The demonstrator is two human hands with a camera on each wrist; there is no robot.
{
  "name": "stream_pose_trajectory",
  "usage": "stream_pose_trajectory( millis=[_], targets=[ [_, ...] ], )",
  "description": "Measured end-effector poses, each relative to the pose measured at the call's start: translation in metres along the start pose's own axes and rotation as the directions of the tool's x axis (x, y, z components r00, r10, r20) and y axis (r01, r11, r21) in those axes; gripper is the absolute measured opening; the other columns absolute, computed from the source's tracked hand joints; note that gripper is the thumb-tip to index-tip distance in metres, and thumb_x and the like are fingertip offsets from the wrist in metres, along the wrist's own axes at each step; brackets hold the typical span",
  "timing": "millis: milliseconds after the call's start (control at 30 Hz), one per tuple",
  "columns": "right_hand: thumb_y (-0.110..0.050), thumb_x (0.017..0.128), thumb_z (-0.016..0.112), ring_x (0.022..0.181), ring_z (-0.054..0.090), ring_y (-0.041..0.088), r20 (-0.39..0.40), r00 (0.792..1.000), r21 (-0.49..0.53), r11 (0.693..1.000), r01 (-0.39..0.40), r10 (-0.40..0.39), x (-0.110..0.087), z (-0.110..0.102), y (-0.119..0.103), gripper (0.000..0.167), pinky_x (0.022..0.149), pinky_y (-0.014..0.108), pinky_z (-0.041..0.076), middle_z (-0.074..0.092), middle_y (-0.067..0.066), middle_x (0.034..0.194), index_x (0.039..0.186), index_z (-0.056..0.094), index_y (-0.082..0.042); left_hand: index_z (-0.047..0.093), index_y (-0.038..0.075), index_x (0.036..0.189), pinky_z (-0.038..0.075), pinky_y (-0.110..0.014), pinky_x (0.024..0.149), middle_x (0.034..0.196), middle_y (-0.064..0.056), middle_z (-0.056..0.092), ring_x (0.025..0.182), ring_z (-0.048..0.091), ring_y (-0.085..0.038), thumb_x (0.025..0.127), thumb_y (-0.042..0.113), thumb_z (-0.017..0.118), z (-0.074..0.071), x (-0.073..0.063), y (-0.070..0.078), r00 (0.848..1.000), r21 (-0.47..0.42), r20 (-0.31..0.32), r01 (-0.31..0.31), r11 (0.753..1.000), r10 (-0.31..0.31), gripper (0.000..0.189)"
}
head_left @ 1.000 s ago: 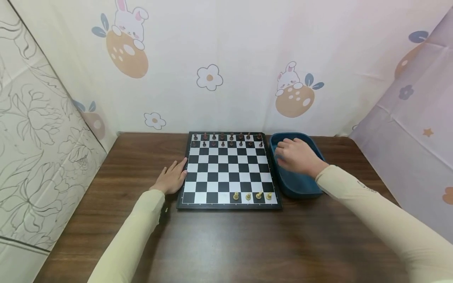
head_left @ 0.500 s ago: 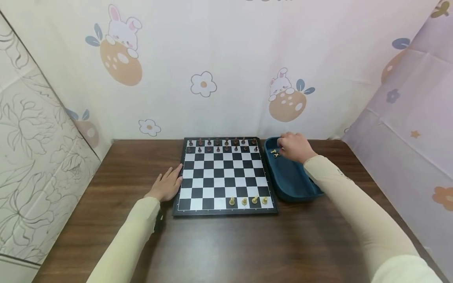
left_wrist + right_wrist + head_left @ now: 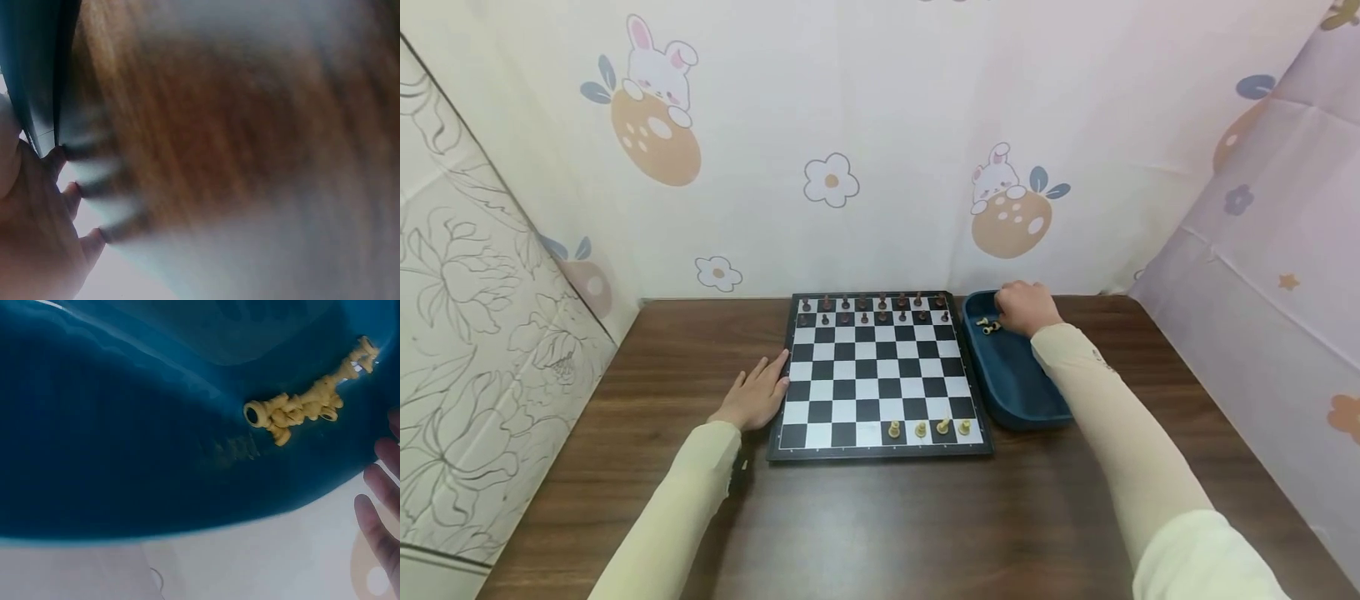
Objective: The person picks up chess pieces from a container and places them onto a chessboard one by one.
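My left hand (image 3: 752,396) rests on the table, its spread fingers touching the left edge of a black-and-white chessboard (image 3: 865,367). In the left wrist view, the left hand (image 3: 37,231) shows beside the board's dark side. My right hand (image 3: 1028,308) reaches into the far end of a blue tray (image 3: 1018,383), beside several pale yellow chess pieces (image 3: 991,327). The right wrist view shows those yellow pieces (image 3: 300,412) heaped together and the fingers of the right hand (image 3: 384,481) spread and slightly bent, apart from the heap. No piece shows between them; the thumb is not visible.
Dark red chess pieces (image 3: 872,308) fill the board's two far rows. Several yellow pieces (image 3: 921,429) stand at the right of its near row. The brown wooden table (image 3: 865,525) meets a patterned curtain (image 3: 895,100) just behind the board and tray.
My right hand has moved toward the tray's far end and lowered there, uncovering the yellow pieces. The left hand stays against the board. The head view has shifted slightly.
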State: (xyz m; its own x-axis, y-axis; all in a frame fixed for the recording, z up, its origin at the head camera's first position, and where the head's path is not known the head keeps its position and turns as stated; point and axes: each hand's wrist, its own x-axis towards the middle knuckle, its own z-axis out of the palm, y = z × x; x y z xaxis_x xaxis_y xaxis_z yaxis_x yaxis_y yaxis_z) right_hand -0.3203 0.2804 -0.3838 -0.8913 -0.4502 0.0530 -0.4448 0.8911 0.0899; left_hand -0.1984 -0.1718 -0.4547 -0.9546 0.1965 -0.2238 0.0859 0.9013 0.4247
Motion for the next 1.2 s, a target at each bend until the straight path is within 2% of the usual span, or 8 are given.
stream_pose_trajectory(
  millis=[233,467,733,1033,1200],
  targets=[
    [-0.006,0.082,0.068,0.055,0.051,0.021,0.049,0.998,-0.042,0.998,-0.040,0.042,0.001,0.013,0.001,0.023,0.054,0.044,0.048,0.055,0.005,0.058,0.061,0.059,-0.009,0.012,0.011,0.154,0.004,-0.060,0.111,0.157,-0.013,0.019,0.143,0.010,-0.035,0.104,0.033,0.028,0.000,0.000,0.000,1.000,0.003,0.001,0.007,1.000,-0.007,0.058],
    [-0.003,0.084,0.063,0.052,0.047,0.020,0.088,0.992,-0.024,0.995,-0.092,0.094,0.001,0.024,0.002,0.028,0.051,0.041,0.045,0.050,0.004,0.053,0.058,0.055,-0.010,0.012,0.013,0.154,0.004,-0.059,0.112,0.157,-0.011,0.019,0.144,0.010,-0.034,0.104,0.034,0.028,-0.001,0.000,0.002,1.000,0.000,0.005,0.018,1.000,-0.018,0.057],
    [-0.002,0.083,0.064,0.053,0.047,0.022,0.103,0.990,-0.026,0.995,-0.096,0.098,0.004,0.039,0.010,0.026,0.051,0.038,0.042,0.047,0.004,0.054,0.059,0.055,-0.008,0.012,0.013,0.154,0.004,-0.059,0.112,0.157,-0.011,0.018,0.144,0.010,-0.034,0.104,0.034,0.028,-0.001,0.000,0.002,1.000,0.003,0.001,0.023,1.000,-0.023,0.057],
    [-0.008,0.083,0.066,0.049,0.046,0.019,0.140,0.979,0.031,0.988,-0.155,0.149,0.002,0.040,0.010,0.030,0.048,0.033,0.039,0.046,0.003,0.053,0.056,0.052,-0.009,0.013,0.012,0.154,0.004,-0.059,0.112,0.157,-0.011,0.019,0.144,0.011,-0.034,0.104,0.033,0.029,-0.001,0.000,0.004,1.000,0.011,-0.007,0.021,1.000,-0.021,0.057],
    [-0.011,0.084,0.067,0.049,0.048,0.019,0.161,0.973,0.057,0.982,-0.178,0.167,0.002,0.038,0.009,0.028,0.047,0.031,0.039,0.048,0.004,0.053,0.059,0.055,-0.008,0.013,0.012,0.154,0.005,-0.059,0.112,0.157,-0.011,0.019,0.144,0.011,-0.034,0.104,0.033,0.029,-0.001,-0.001,0.005,1.000,0.008,-0.006,0.022,1.000,-0.022,0.057]
  ],
)
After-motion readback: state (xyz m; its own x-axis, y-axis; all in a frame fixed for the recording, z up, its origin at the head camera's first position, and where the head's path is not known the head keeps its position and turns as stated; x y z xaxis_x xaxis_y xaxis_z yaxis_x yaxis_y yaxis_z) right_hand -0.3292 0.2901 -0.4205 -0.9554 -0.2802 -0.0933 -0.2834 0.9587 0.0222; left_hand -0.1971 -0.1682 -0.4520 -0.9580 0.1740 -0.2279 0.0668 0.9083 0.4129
